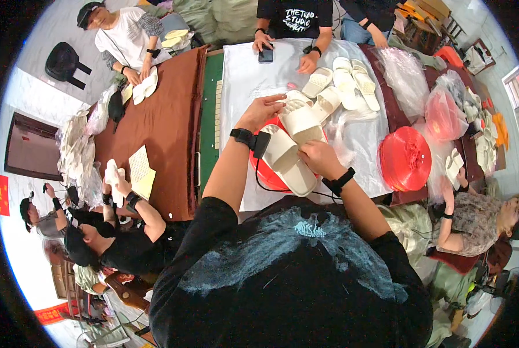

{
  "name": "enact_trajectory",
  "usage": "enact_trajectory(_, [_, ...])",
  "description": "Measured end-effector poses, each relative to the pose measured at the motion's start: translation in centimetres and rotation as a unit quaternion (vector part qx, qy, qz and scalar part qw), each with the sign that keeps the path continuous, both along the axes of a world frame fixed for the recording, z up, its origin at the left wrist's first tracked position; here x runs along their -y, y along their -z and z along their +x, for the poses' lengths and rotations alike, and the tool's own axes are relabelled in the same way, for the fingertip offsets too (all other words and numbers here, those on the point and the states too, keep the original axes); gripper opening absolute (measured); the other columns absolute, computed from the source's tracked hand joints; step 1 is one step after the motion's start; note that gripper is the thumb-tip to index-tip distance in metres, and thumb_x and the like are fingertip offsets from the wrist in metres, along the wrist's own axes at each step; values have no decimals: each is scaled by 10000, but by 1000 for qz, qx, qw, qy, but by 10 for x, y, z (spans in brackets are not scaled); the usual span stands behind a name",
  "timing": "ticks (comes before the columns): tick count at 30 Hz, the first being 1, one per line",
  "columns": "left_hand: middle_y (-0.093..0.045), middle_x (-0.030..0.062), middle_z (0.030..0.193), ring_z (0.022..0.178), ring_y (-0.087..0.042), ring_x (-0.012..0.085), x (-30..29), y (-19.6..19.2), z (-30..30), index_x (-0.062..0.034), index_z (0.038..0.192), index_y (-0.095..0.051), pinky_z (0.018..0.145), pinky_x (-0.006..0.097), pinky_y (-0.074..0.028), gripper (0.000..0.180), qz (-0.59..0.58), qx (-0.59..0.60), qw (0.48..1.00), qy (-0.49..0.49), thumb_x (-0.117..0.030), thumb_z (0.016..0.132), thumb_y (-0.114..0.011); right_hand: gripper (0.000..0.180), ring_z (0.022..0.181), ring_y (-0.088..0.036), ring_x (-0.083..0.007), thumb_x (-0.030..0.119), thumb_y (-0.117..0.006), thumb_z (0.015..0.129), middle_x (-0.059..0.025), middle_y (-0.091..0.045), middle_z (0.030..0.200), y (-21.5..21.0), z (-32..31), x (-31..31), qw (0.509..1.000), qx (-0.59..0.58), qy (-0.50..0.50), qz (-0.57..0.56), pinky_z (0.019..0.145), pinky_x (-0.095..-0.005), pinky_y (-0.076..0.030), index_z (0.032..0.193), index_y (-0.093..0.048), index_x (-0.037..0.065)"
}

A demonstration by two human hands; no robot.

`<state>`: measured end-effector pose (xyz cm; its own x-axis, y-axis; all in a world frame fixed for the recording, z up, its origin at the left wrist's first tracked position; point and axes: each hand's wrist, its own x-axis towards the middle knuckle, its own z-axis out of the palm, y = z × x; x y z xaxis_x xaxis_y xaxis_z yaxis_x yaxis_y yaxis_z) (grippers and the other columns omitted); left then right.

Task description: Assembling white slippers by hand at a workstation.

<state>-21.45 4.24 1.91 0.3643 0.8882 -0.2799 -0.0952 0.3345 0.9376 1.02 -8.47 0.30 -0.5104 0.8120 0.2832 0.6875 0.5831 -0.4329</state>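
Observation:
Two cream-white slide sandals are in front of me over a round red thing (pixel 263 176), mostly covered by them. The nearer slide (pixel 279 149) points its sole end toward me. The farther slide (pixel 301 123) lies against it, its dimpled footbed partly showing. My right hand (pixel 322 159) is closed, with its fingers curled on the slides' edge where the two meet. My left hand (pixel 263 112) is at the far left edge of the farther slide, fingers stretched out and slightly apart, the tips at its edge.
More white slides (pixel 352 84) lie at the far right of the plastic-covered table (pixel 242 75). A red ribbon roll (pixel 404 158) stands to the right. Clear plastic bags (pixel 404 75) lie beyond it. A person opposite holds a phone (pixel 266 55); others work at the brown table (pixel 155 116).

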Motion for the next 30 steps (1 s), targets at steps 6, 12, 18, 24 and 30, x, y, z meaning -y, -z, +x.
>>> enact_trajectory(6, [-683,64,1068,837,-602,105,-8,4,-2,7,1166,-648,771,241,-520,248,-5,28,999,16,-59,927,-655,181,744,-636,-329,213,-597,879,-131,-628,748,0,0,0,1000,-10,-2,9,674,-449,-521,773,-617,68])
enact_trajectory(12, [-692,72,1039,842,-615,112,-2,4,-6,5,1059,-653,771,241,-523,153,26,14,999,-28,-85,935,-650,149,811,-641,-323,213,-615,885,-125,-639,876,-15,-4,4,999,18,-5,-32,689,-435,-526,879,-637,66])
enact_trajectory(18, [-690,50,798,721,-640,104,26,-36,12,19,952,-708,665,235,-510,140,164,-121,977,-65,-99,877,-697,306,1050,-594,-338,47,-659,845,-158,-597,1138,-58,-17,-12,953,-249,148,85,887,-398,-499,1150,-633,56])
enact_trajectory(24, [-698,88,860,718,-658,133,48,-36,19,42,998,-689,638,273,-514,162,262,-206,940,-73,-40,860,-666,361,1065,-637,-228,-31,-612,864,-126,-626,1229,-55,-42,-51,920,-380,49,-83,791,-326,-562,1221,-609,26])
enact_trajectory(30, [-671,100,977,717,-656,158,61,-35,4,45,1017,-671,628,269,-524,155,320,-249,909,-98,33,869,-626,382,950,-673,-285,-23,-651,817,-155,-679,1074,-44,-58,-59,928,-371,14,-37,799,-369,-549,1194,-614,20])
